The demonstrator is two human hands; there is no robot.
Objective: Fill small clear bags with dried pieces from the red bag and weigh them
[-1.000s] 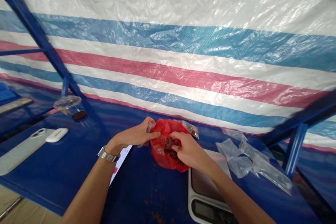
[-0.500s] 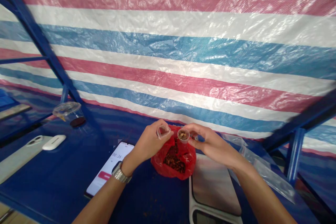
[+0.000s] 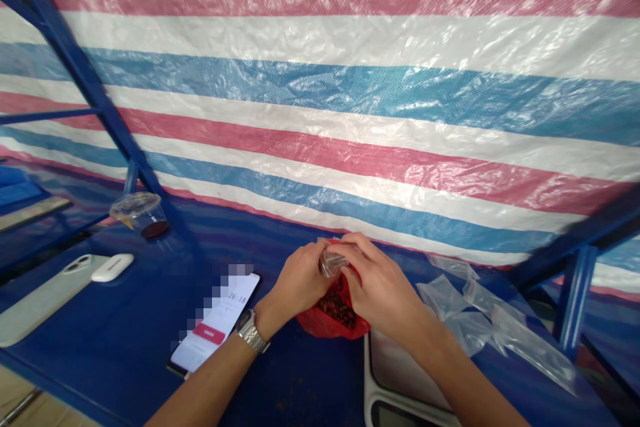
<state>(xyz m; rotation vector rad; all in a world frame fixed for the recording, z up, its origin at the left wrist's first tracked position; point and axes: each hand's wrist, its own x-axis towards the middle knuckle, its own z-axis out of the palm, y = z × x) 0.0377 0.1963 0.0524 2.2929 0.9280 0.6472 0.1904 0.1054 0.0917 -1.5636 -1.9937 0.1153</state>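
My left hand [image 3: 299, 278], with a metal watch at the wrist, closes on a piece of clear plastic [image 3: 331, 264] that looks like a small open bag. Against it my right hand [image 3: 383, 280] bends its fingers around a small clear cup, now mostly hidden by the fingers. Whether its brownish bits are still inside cannot be seen. Both hands meet above an open red plastic bag [image 3: 327, 325] holding dark reddish-brown pieces [image 3: 340, 310]. Under my right forearm lies a kitchen scale [image 3: 400, 370], partly covered.
A phone [image 3: 210, 330] with a running timer lies left of my left wrist. Farther left are a pale phone [image 3: 45, 300], a white earbud case [image 3: 113, 267] and a lidded clear cup [image 3: 143, 217]. Clear plastic bags [image 3: 530, 343] lie at right. Striped sheeting rises behind the blue table [image 3: 280, 380].
My hands have come together over the red bag. My right hand has brought the small cup left against the clear plastic in my left hand. The view has shifted slightly.
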